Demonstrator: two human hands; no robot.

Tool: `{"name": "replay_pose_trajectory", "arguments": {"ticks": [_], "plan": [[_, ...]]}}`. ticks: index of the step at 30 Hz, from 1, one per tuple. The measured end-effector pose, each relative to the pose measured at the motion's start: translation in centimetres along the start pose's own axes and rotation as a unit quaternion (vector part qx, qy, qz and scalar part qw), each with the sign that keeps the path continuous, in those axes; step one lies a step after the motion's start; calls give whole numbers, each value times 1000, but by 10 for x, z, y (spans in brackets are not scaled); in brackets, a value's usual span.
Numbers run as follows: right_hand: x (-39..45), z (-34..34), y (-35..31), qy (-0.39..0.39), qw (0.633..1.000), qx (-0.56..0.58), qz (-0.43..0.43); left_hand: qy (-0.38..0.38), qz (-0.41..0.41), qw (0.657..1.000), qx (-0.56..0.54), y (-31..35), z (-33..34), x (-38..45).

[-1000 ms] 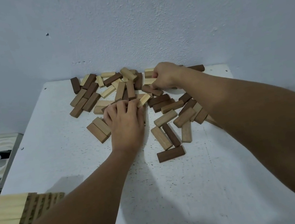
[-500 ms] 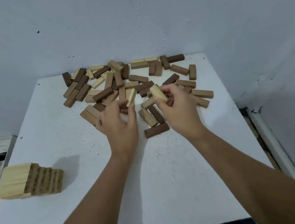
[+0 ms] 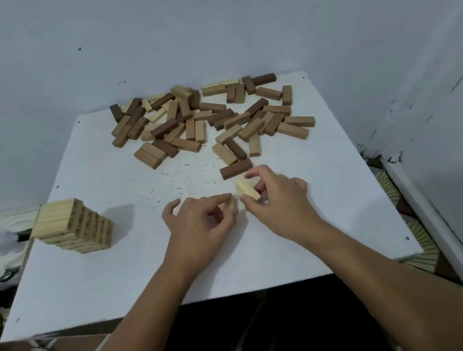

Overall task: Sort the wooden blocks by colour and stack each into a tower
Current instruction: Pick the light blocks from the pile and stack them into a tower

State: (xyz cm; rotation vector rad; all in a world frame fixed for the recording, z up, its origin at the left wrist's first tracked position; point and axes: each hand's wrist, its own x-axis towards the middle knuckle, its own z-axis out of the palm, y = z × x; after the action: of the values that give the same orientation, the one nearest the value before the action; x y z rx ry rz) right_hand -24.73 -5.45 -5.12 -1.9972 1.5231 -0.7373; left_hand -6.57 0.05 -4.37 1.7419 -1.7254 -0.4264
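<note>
While right hand (image 3: 278, 198) fingers pinch pale block (image 3: 247, 190), left hand (image 3: 201, 222) fingers curl on another; table (image 3: 120, 276) bare nearside

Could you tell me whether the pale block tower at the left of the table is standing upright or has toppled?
Upright: the pale tower stands on the table, its layers stacked level, nothing touching it.

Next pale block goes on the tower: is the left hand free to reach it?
Probably yes: bare table lies between the left hand and the pale tower, though the hand seems to pinch a block.
</note>
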Motion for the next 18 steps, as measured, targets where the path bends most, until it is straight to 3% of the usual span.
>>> {"name": "replay_pose_trajectory", "arguments": {"ticks": [5,8,11,14,18], "plan": [[-17,4,10,28,998,11,-57,-7,30,999,16,-10,5,-16],[-18,7,9,70,997,18,-36,-17,50,995,90,-13,9,-18],[-19,10,12,115,992,-45,12,-20,50,993,104,-18,15,-16],[-23,13,11,111,988,-107,16,-20,68,995,74,-20,16,-16],[-27,11,7,70,994,-81,-32,-18,80,996,43,-17,14,-19]]}}
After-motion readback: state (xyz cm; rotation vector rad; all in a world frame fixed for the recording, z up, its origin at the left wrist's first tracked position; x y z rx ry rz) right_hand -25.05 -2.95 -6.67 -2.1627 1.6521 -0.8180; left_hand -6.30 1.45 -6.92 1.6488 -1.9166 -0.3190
